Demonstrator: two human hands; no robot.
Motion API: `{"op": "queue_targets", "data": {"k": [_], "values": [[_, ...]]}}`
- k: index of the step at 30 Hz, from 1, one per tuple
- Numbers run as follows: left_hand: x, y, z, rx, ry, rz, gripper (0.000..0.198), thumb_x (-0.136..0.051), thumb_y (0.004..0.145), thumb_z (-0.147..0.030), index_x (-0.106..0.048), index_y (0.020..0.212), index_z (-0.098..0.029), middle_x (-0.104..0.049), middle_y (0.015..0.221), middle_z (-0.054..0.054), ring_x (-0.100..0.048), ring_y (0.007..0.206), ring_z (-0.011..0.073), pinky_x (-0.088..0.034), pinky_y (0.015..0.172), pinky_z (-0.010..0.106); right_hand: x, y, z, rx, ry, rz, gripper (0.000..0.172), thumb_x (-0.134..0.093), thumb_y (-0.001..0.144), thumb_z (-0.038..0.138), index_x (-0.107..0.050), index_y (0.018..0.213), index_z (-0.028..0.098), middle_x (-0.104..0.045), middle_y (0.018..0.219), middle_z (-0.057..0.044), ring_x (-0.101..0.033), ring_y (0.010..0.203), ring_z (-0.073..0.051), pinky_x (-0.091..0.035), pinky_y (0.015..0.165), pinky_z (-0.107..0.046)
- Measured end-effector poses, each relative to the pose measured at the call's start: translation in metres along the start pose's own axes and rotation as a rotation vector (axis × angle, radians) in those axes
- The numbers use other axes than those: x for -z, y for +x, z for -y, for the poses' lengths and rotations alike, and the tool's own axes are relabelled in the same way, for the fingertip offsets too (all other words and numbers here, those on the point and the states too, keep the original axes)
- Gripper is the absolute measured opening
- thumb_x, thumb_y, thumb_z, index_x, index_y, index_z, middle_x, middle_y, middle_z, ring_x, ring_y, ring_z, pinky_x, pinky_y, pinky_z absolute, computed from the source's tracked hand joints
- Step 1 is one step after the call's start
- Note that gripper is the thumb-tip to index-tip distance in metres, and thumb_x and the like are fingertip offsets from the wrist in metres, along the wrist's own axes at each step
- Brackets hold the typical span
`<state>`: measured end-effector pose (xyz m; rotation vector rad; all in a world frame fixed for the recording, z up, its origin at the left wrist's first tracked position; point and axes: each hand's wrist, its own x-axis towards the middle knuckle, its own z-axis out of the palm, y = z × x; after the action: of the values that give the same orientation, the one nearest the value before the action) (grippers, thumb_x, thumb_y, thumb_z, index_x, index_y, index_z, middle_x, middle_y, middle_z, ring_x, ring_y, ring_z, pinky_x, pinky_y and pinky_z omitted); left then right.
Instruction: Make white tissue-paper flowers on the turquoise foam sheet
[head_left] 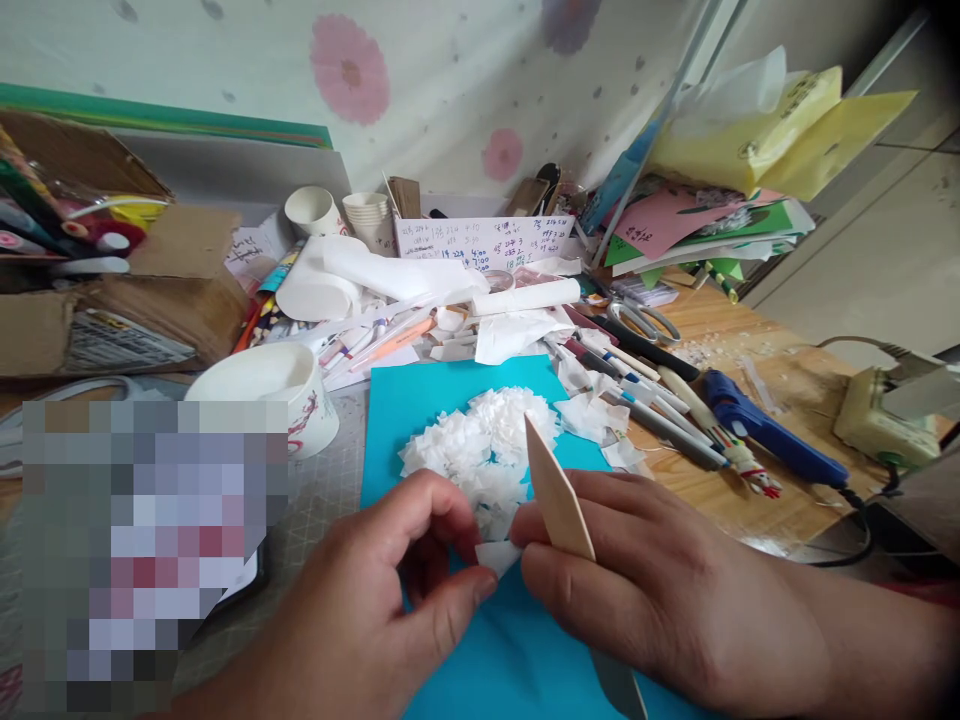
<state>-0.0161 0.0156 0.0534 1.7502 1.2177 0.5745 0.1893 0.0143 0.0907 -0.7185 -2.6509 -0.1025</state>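
Observation:
Near the front of a blue sheet [390, 400], my left hand [397, 590] pinches a small piece of white tissue paper [495, 557] between thumb and forefinger. The fingertips of my right hand [645, 590] meet the other side of that piece. Held in my right hand is a flat beige stick [559, 490] with a pointed tip, angled up and to the left; its lower end shows below the hand. Just beyond my fingers, crumpled white tissue tufts [480, 432] cover part of the sheet in a rounded cluster, its near side partly hidden.
A white paper bowl [259, 385] stands left on a grey cutting mat [337, 480]. Paper rolls [525, 296] and scraps lie behind the sheet. Pens, scissors [643, 320] and a blue glue gun [772, 425] are at right. A cardboard box [172, 310] sits at left. One area is pixelated.

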Motion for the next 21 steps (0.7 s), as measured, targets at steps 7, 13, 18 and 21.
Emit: {"op": "queue_targets", "data": {"k": [7, 13, 18, 21], "values": [[-0.001, 0.005, 0.005, -0.005, 0.033, -0.109, 0.006, -0.052, 0.078, -0.026, -0.051, 0.073, -0.023, -0.056, 0.061, -0.006, -0.056, 0.055, 0.0117, -0.044, 0.05, 0.02, 0.007, -0.011, -0.011, -0.331, 0.466, -0.189, 0.017, -0.051, 0.093, 0.016, -0.055, 0.108, 0.019, -0.069, 0.097, -0.006, -0.067, 0.087, -0.016, -0.055, 0.075, -0.024], [0.0, 0.011, 0.008, -0.123, 0.127, -0.187, 0.007, -0.054, 0.079, -0.021, -0.052, 0.074, -0.024, -0.06, 0.064, -0.008, -0.059, 0.058, 0.0101, -0.044, 0.054, 0.019, 0.027, -0.025, -0.016, -0.503, 0.647, -0.067, 0.04, -0.039, 0.099, 0.038, -0.048, 0.137, 0.031, -0.066, 0.075, -0.002, -0.065, 0.064, -0.016, -0.055, 0.053, -0.024], [-0.003, 0.015, 0.009, -0.125, 0.159, -0.192, 0.008, -0.057, 0.081, -0.019, -0.052, 0.078, -0.024, -0.062, 0.07, -0.008, -0.062, 0.063, 0.0103, -0.046, 0.058, 0.02, 0.022, -0.017, -0.01, -0.3, 0.5, -0.102, 0.026, -0.047, 0.095, 0.027, -0.066, 0.111, 0.022, -0.073, 0.095, -0.008, -0.069, 0.082, -0.023, -0.059, 0.065, -0.029], [-0.003, 0.017, 0.01, -0.125, 0.167, -0.194, 0.008, -0.056, 0.082, -0.019, -0.051, 0.079, -0.024, -0.06, 0.069, -0.008, -0.061, 0.061, 0.0098, -0.046, 0.057, 0.02, 0.016, -0.006, -0.008, -0.251, 0.417, -0.038, 0.02, -0.048, 0.094, 0.019, -0.066, 0.096, 0.014, -0.073, 0.09, -0.01, -0.069, 0.079, -0.02, -0.056, 0.061, -0.024]]}}
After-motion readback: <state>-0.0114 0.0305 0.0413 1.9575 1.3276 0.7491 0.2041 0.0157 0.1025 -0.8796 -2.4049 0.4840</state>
